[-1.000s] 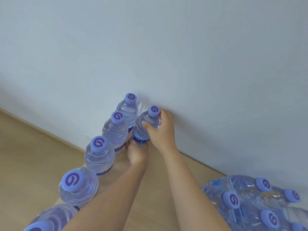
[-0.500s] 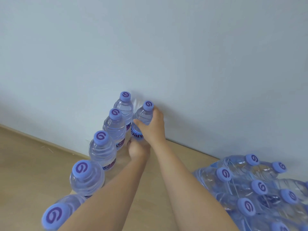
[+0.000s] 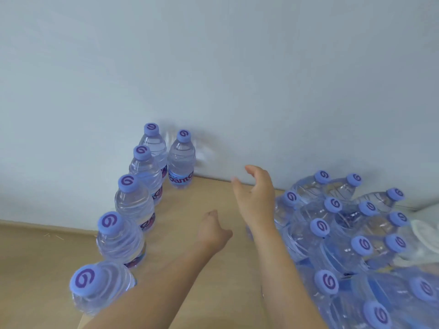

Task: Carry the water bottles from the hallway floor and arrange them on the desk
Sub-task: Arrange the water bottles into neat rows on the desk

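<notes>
your left hand (image 3: 210, 230) hangs above the desk (image 3: 209, 193) with fingers loosely curled and holding nothing. your right hand (image 3: 255, 198) is raised with fingers spread and relaxed, also holding nothing. the last-placed bottle (image 3: 181, 160) stands upright at the desk's far edge, against the wall (image 3: 213, 67), apart from both hands. just beside it, a row of five bottles (image 3: 133, 203) runs along the desk's left edge, all upright. a shrink-wrapped pack of bottles (image 3: 344, 245) lies over the desk's right side, near your right forearm.
</notes>
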A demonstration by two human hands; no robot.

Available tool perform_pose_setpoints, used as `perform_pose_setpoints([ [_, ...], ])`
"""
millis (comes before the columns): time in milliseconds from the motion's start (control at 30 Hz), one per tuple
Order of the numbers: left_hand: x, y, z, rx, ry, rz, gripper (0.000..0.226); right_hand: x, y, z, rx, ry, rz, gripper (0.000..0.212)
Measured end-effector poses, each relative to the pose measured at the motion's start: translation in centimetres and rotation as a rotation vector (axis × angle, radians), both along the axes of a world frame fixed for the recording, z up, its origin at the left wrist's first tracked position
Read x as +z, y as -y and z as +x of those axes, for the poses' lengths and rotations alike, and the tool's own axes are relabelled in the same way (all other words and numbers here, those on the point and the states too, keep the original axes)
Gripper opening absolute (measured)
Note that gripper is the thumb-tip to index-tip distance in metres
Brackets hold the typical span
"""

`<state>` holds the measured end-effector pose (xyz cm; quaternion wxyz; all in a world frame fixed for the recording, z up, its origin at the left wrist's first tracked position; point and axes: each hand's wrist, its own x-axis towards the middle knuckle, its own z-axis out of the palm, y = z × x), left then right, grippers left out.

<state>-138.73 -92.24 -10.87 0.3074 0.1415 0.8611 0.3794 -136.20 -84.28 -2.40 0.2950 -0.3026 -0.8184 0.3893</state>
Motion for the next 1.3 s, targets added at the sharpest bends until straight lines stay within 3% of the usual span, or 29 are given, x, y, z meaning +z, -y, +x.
perform_pose_setpoints([
  [100,0.2,-0.6,1.5,-0.078,-0.023,-0.019,0.061,1.6,-1.6,3.5,-0.205,-0.108,-0.056,0.032],
  [233,0.5,-1.3,2.5,-0.172,-0.046,-0.007,0.072,1.7,-1.0,4.9,-0.24,-0.104,0.127,0.033],
  [300,0.7,-1.4,2.5,-0.218,-0.061,0.008,0.076,1.3,-1.6,5.3,-0.265,-0.024,0.133,0.044],
  [400,1.1,-1.5,2.5,-0.247,-0.08,0.012,0.075,1.1,-2.8,5.7,-0.239,0.151,-0.149,0.058],
  [467,1.2,-1.5,2.5,-0.26,-0.078,0.024,0.076,0.8,-3.0,5.9,-0.211,0.186,-0.236,0.052],
  [600,1.2,-1.0,2.6,-0.24,-0.043,0.076,0.08,0.9,-2.6,6.2,-0.233,0.17,-0.149,0.029],
  [733,1.3,0.2,2.4,-0.21,-0.086,0.159,0.078,2.0,-2.1,5.9,-0.273,0.159,0.009,0.033],
  [867,0.9,2.0,2.3,-0.037,-0.025,0.329,0.069,3.6,-1.0,4.4,-0.228,0.01,-0.018,0.03],
  [967,1.0,2.9,2.4,0.15,-0.005,0.409,0.061,4.4,-0.7,2.8,-0.126,-0.042,-0.173,0.029],
  [1033,1.2,3.2,2.4,0.235,0.017,0.425,0.058,4.6,-0.6,1.9,0.023,0.076,-0.304,0.042],
  [1133,0.8,4.1,2.0,0.327,0.052,0.442,0.051,4.1,0.3,0.5,0.112,0.364,-0.217,0.061],
  [1300,0.6,5.9,1.1,0.475,0.021,0.415,0.055,3.0,2.3,-2.0,0.204,0.354,-0.201,0.054],
])
